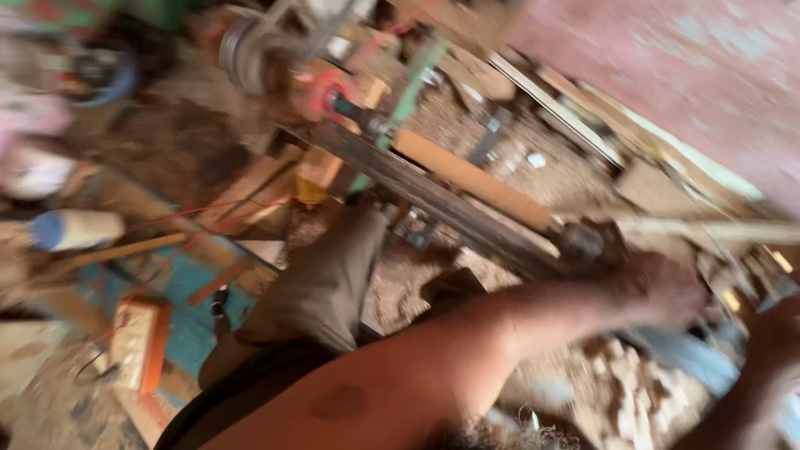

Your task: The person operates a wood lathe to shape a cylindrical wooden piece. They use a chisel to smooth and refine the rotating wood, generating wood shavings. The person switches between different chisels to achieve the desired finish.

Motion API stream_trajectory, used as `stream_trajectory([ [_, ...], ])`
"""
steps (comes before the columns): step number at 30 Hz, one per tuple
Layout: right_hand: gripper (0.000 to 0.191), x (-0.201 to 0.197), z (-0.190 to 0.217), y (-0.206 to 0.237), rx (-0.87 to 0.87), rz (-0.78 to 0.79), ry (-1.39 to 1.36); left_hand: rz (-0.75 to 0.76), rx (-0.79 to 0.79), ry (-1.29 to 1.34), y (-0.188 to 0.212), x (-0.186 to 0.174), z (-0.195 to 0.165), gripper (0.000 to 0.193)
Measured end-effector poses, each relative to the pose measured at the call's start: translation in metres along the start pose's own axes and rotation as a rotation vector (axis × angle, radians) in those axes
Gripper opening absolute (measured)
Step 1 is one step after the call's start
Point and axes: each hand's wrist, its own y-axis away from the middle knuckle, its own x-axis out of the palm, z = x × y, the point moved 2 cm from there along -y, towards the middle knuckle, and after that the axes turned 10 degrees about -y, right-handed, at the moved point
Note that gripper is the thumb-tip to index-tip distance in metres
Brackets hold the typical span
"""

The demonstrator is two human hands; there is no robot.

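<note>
Bare left hand (658, 292) against lathe's tailstock (583, 243), grip blurred, wood blank (471, 177) just beside

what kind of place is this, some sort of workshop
Probably a woodturning workshop: a round pale wooden spindle sits mounted on a lathe with a dark metal bed, and wood shavings litter the floor beneath the left hand.

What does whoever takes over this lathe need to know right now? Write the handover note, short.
Left hand: stretched across to the dark end fitting at the near end of the wooden cylinder; the grip is too blurred to read.
Right hand: at the frame's right edge, grip unclear.
Cylinder: mounted along the lathe bed, with its far end towards the red drive end.
Done: the piece is already round, and wood shavings are piled below.
Left: cannot be judged from this blurred view.
</note>
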Motion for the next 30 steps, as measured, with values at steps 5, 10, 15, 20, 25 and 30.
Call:
stream_trajectory([
  [5,0.015,-0.009,-0.047,0.294,0.091,-0.337,-0.016,-0.364,-0.035,0.244,0.019,-0.023,0.002,0.088],
  [10,0.029,0.006,0.023,0.574,0.699,0.083,-0.225,-0.447,0.155,0.264,0.091,-0.028,-0.002,0.07],
  [15,0.04,0.002,0.008,0.684,0.467,0.095,-0.033,-0.675,0.378,0.674,0.294,0.041,0.012,0.038],
  [20,0.029,0.013,-0.044,0.692,0.577,0.335,-0.564,-0.335,0.058,0.999,0.439,0.061,0.073,0.023],
  [25,0.023,-0.022,0.03,0.669,0.271,0.12,-0.603,-0.329,-0.199,0.927,0.514,0.041,0.107,0.021],
  [30,0.077,-0.029,0.142,0.584,0.576,0.275,-1.051,-0.631,0.14,0.358,0.481,0.021,0.128,0.059],
])
